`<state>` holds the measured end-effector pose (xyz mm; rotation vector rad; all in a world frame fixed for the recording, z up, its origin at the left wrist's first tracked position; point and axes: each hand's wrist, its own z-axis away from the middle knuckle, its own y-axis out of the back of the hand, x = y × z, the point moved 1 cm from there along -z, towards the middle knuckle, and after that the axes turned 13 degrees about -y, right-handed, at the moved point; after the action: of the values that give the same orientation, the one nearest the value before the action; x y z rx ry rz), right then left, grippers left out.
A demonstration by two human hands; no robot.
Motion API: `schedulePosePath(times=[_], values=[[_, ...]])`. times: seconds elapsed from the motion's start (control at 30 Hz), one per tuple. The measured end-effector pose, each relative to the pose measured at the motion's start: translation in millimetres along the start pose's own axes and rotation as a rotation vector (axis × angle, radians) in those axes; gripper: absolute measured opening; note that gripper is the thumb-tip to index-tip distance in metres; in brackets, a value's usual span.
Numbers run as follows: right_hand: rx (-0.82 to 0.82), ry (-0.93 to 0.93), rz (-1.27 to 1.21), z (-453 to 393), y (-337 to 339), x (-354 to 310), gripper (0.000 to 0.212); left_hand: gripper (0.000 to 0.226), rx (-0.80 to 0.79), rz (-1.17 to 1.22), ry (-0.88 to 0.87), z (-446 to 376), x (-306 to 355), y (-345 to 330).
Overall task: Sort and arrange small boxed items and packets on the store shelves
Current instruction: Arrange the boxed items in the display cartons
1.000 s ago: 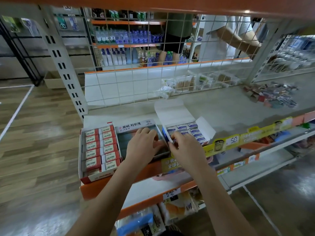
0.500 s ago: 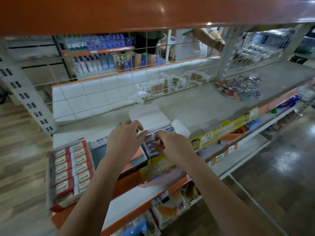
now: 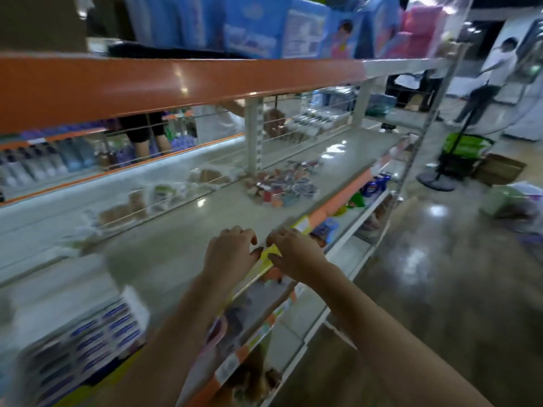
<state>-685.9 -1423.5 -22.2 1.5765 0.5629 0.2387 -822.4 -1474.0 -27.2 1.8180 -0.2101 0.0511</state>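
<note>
Head view showed the left hand (image 3: 230, 252) and right hand (image 3: 296, 254) side by side over the front lip of the grey shelf (image 3: 182, 242), fingers curled; motion blur hid whether either grasped anything. Just beneath them ran the yellow price strip (image 3: 270, 257) on the shelf edge. A tray of blue-labelled small boxes (image 3: 97, 339) sat blurred at the near left of the shelf. Farther along it, well apart from the hands, lay a loose pile of small packets (image 3: 282, 185). An orange upper shelf edge (image 3: 176, 83) ran overhead.
</note>
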Motion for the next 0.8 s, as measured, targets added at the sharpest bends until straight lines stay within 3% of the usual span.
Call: schedulePosePath(times=[0.37,0.57,0.8], values=[[-0.106,-0.175,-0.005,-110,-1,174,0.035,0.037,-0.126,-0.089,-0.079,-176,39,-75],[-0.095,-0.213,-0.019,-193,-10,218,0.035,0.040,-0.065,-0.125,-0.074,-271,16,-100],[-0.083,-0.179,-0.074,-268,-24,233,0.035,0.046,-0.113,-0.150,-0.004,-334,-21,-130]])
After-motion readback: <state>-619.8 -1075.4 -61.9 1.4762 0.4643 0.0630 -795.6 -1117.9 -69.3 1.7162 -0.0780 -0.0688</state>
